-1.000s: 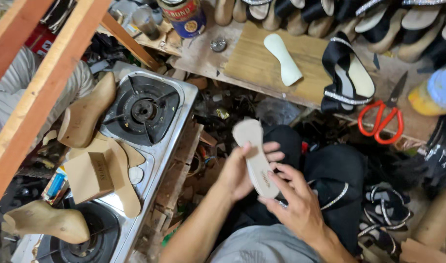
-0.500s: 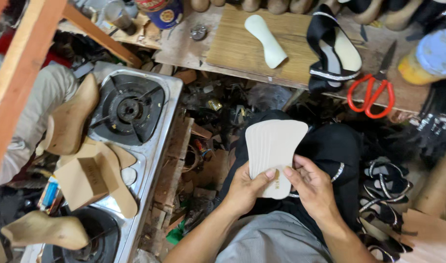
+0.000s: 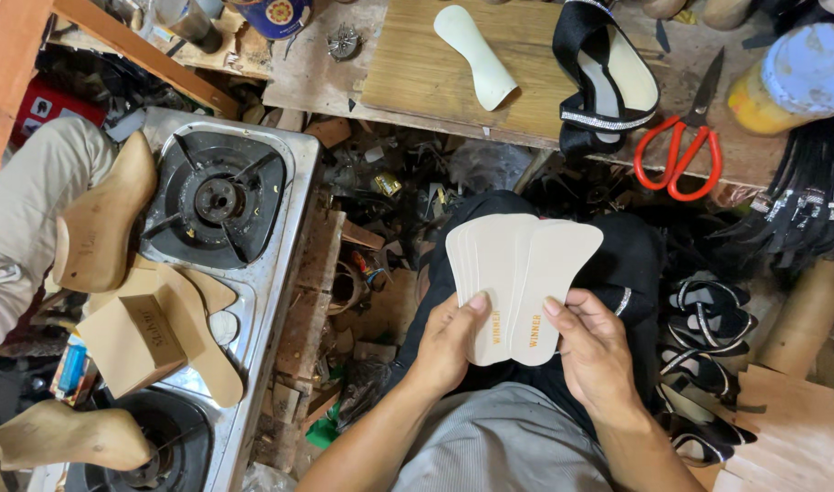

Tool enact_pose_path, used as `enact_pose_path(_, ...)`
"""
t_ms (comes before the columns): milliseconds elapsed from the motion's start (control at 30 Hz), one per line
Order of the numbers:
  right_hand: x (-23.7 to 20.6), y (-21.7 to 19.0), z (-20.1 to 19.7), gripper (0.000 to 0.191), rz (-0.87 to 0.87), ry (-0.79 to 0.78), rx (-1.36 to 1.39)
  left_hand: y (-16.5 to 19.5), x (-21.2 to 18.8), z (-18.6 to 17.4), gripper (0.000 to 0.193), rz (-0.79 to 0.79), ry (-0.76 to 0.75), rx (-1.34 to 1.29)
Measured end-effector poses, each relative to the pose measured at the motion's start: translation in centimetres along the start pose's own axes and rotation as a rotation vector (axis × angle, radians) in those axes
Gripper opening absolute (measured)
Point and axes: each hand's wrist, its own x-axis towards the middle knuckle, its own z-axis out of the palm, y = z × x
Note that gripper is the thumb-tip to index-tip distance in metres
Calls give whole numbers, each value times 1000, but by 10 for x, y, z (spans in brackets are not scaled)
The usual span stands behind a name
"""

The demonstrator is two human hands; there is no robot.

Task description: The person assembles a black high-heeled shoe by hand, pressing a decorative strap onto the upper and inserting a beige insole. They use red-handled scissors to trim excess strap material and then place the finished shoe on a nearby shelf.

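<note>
Since a second ago the lone insole has become a fanned stack of cream insoles [image 3: 519,282] over my lap | left hand [image 3: 449,342], right hand [image 3: 595,351] pinch heel ends | sorting underway, I judge.

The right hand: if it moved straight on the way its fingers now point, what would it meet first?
The right hand points up and left across the fanned insoles it already touches. Past them, the left hand's thumb looks like the first thing, though depth is unclear.
</note>
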Motion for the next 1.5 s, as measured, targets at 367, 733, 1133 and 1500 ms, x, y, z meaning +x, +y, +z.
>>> enact_pose_path(367,0,3,9,25,42,-26,-88,-5,4,-4,26,50,67,146)
enact_pose_path(733,7,4,9,24,59,-22,-59,-2,7,-12,29,40,8,180)
enact_pose_path(1133,5,1,-1,24,37,-17,-33,1,2,-8,27,67,31,238)
enact_pose_path(1500,-3,-13,-16,24,-32,53,20,6,-3,-11,29,93,29,240)
